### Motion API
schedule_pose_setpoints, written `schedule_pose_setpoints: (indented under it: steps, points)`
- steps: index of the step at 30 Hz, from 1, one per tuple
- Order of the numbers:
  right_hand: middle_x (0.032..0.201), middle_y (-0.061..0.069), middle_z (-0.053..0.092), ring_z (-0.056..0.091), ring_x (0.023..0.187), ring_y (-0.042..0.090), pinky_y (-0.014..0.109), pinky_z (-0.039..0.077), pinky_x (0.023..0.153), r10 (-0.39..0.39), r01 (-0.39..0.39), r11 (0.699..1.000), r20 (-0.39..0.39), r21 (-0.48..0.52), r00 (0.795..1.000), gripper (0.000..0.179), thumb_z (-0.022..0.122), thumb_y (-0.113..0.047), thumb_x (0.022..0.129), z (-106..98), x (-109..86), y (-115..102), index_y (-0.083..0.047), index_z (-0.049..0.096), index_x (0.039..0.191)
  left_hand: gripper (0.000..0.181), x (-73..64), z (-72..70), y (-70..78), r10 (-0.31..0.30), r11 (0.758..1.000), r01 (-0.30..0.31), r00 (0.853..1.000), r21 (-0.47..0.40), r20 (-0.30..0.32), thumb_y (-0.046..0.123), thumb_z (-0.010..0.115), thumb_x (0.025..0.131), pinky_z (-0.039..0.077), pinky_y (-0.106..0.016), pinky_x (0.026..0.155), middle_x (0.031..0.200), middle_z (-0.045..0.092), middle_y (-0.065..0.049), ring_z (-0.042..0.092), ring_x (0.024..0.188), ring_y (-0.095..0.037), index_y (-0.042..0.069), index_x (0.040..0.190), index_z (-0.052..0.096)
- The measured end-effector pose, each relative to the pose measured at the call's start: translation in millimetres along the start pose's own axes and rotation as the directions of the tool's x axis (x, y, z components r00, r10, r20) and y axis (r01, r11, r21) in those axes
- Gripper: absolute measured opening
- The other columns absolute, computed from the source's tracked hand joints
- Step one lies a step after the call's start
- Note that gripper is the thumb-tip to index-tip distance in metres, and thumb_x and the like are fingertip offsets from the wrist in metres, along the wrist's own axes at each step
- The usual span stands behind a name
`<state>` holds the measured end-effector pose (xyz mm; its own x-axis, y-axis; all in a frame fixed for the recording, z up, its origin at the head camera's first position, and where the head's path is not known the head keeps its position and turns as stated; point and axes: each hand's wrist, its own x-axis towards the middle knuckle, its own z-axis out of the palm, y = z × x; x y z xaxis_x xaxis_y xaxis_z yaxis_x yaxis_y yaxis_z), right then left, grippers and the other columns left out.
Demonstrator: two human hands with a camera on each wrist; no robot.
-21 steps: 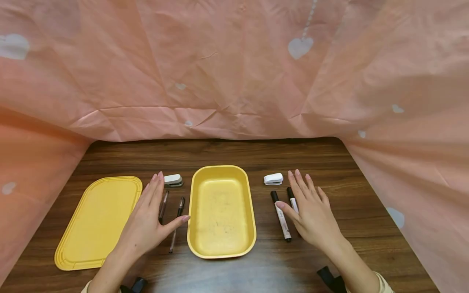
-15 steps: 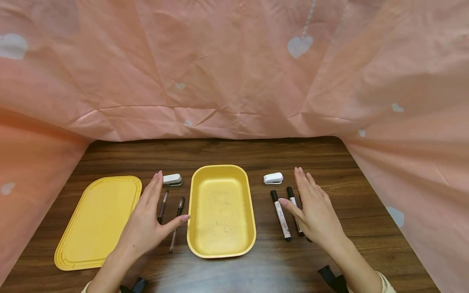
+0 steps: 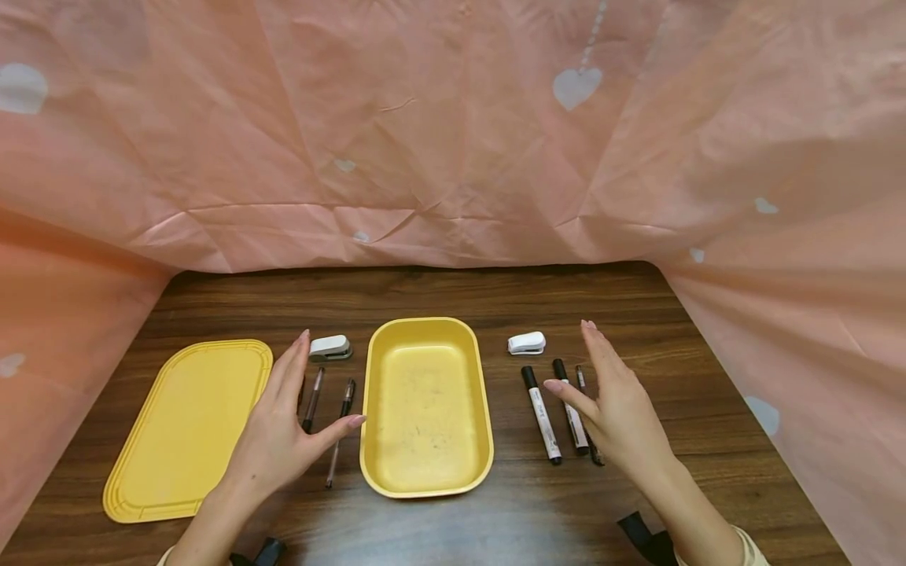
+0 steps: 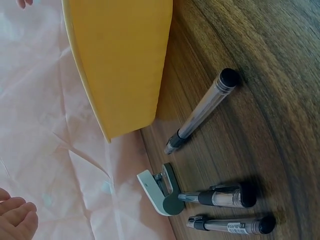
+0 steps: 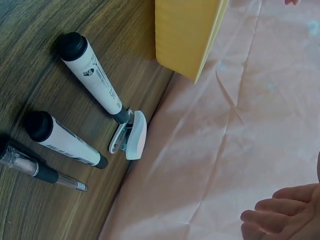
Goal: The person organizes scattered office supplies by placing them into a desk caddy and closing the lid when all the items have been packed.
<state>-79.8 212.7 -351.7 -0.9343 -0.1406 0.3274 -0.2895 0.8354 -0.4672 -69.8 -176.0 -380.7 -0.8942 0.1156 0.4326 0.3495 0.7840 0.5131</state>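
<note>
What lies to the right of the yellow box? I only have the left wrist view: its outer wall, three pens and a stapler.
Observer: The head view shows a white stapler there, with two white-bodied markers and a pen nearer the person.

Operator: Copy. Is the right hand holding any of those?

Observer: No. The right hand is open and grips nothing; the right wrist view shows its fingers apart from all of them.

Operator: And what's out to the left, past the left hand?

Observer: A flat yellow lid, partly hidden by the left hand and forearm in the head view.
</note>
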Motion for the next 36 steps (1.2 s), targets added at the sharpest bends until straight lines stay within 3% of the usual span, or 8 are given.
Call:
schedule_pose_setpoints:
  steps: [9,19,26,31,36]
  points:
    - [0.143,0.027,0.047,0.046,0.128,0.047,0.064,0.042,0.098,-0.022,0.026,0.999,-0.148,0.027,0.989,0.081,0.076,-0.032,0.082,-2,-1.7,2,-0.005,0.037,0.148,0.119,-0.9,-0.7,0.6,0.018,0.999,-0.019,1.0,-0.026,-0.019,0.042,0.087,0.066,0.037,-0.062,0.103,0.158,0.03,-0.013,0.034,0.142,-0.036,0.021,0.157,0.013]
    - [0.136,0.03,0.052,0.048,0.124,0.046,0.066,0.041,0.096,-0.005,0.01,1.0,-0.168,0.027,0.986,0.078,0.076,-0.029,0.082,-2,-2.5,5,-0.005,0.04,0.147,0.122,-2.0,0.5,0.6,0.032,0.998,-0.034,0.998,-0.045,-0.047,0.041,0.089,0.063,0.037,-0.062,0.102,0.156,0.034,-0.015,0.036,0.141,-0.034,0.02,0.157,0.014]
    - [0.127,0.029,0.056,0.054,0.116,0.045,0.062,0.044,0.092,-0.027,0.033,0.999,-0.222,0.025,0.975,0.073,0.077,-0.027,0.081,0,-2.0,9,-0.002,0.045,0.142,0.123,-4.7,1.7,1.6,0.039,0.998,-0.043,0.997,-0.054,-0.064,0.04,0.091,0.06,0.039,-0.061,0.1,0.155,0.036,-0.012,0.038,0.139,-0.033,0.019,0.157,0.017]
    - [0.123,0.025,0.058,0.058,0.103,0.042,0.059,0.048,0.084,-0.019,0.027,0.999,-0.232,0.034,0.973,0.068,0.077,-0.022,0.082,-1,-2.2,12,0.002,0.048,0.139,0.124,-7.0,1.9,2.6,0.024,0.996,-0.028,0.999,-0.079,-0.047,0.035,0.092,0.06,0.04,-0.062,0.099,0.154,0.036,-0.014,0.039,0.137,-0.036,0.02,0.157,0.016]
    - [0.121,0.024,0.059,0.059,0.101,0.042,0.057,0.049,0.082,0.027,-0.018,0.999,-0.211,0.045,0.977,0.063,0.074,-0.024,0.085,-4,-4.3,16,0.002,0.049,0.138,0.123,-9.4,2.6,3.9,-0.005,0.994,0.002,1.0,-0.108,-0.023,0.035,0.092,0.061,0.04,-0.064,0.099,0.154,0.036,-0.015,0.04,0.137,-0.038,0.023,0.157,0.016]
